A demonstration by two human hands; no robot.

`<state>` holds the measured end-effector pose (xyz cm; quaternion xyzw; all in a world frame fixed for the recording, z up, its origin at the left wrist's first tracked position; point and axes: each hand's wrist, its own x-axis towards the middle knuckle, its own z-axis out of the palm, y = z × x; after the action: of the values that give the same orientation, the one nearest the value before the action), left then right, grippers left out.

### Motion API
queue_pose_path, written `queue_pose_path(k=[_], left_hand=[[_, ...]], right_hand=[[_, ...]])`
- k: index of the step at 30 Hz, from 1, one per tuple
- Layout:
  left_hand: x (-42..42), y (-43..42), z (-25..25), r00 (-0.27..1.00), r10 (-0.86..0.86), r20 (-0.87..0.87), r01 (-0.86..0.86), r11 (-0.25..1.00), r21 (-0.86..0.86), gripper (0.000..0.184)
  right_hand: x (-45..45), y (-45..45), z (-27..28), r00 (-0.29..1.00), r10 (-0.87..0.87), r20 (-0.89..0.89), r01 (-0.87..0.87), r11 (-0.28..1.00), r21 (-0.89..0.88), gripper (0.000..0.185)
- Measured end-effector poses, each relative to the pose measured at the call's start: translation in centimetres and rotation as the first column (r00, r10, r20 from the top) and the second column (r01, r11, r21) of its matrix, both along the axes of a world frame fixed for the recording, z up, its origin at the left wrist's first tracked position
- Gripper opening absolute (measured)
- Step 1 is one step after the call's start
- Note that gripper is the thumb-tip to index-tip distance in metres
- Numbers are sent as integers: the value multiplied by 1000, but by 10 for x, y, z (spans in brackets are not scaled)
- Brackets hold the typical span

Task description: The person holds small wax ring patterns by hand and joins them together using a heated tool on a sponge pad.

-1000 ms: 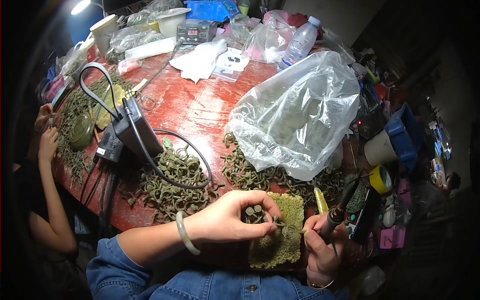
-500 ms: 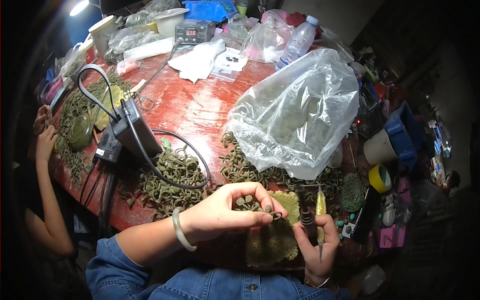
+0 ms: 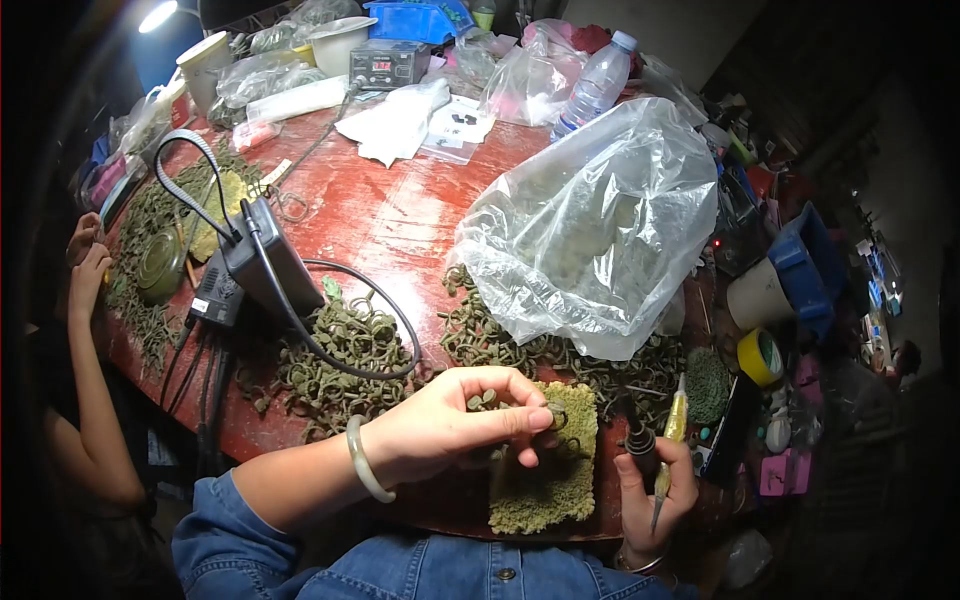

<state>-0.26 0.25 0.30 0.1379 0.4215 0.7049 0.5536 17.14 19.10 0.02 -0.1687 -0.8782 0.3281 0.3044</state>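
The left hand is curled around small greenish pieces, thumb and fingertips closed on one ring above a rough yellow-green pad. The right hand is wrapped round a dark tool and a yellow-handled tool. The ring looks light and stiff, perhaps brittle; a gentle pinch on its band seems safest. Beyond, similar pieces lie heaped on the red bench, near a clear plastic bag.

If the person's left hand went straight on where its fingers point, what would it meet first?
Probably the yellow-green, rough-textured rectangular pad ahead of the left hand; depth is unclear, so it might pass above that, toward the right hand.
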Motion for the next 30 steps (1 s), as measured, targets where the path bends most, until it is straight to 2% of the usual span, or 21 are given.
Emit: queue_pose_path(k=[1,3,4,5,7,12,14,18,23,30], left_hand=[[-1,-1,0,1000,0,4,0,1000,-7,12],[-1,-2,0,1000,0,8,0,1000,-15,11],[-1,-3,1,1000,0,14,0,1000,-4,11],[-1,-4,2,1000,0,21,0,1000,8,11],[0,-4,4,1000,8,18,-9,1000,8,12],[2,-2,-1,999,31,45,-35,997,72,17],[2,-2,4,997,54,53,-58,997,59,15],[0,-2,2,999,45,23,-46,998,39,19],[-1,-3,0,982,22,-186,-20,1000,9,28],[1,-2,-3,967,82,-243,-73,996,43,35]], right_hand=[[3,2,-1,1000,-1,1,1,1000,0,28],[7,6,-4,999,-40,6,39,992,119,28],[8,9,-7,999,-23,-26,28,976,216,29],[7,8,-7,999,-22,-25,27,976,215,29],[5,6,-5,998,59,-24,-48,945,325,27],[8,3,-11,1000,1,16,-6,957,289,27],[9,5,-17,999,-21,-49,33,966,256,28],[8,5,-15,998,20,-65,-4,971,238,30],[9,4,-13,1000,10,-20,-4,969,248,31],[8,4,-9,999,46,8,-46,964,260,31]])
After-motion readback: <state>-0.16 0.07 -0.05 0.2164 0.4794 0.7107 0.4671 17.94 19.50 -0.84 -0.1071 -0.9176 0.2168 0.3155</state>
